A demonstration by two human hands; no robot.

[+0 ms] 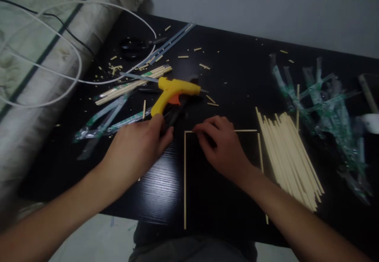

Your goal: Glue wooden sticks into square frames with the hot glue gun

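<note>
A yellow glue gun (179, 88) with an orange trigger lies at the middle of the black table, its nozzle pointing right and a glue stick out of its back. My left hand (137, 141) is closed at the lower end of its handle; the fingertips are partly hidden. My right hand (220, 145) pinches the top wooden stick (245, 130) near its left end, where it meets the left wooden stick (185, 179). A right-hand wooden stick (260, 151) runs down under my right forearm. Together these sticks outline three sides of a square.
A pile of wooden sticks (288, 159) lies right of my right hand. Crumpled plastic wrappers (328, 104) are beyond it. At the upper left are black-handled scissors (133, 47), cut stick bits, more sticks (136, 83) and a looping white cable (118, 5).
</note>
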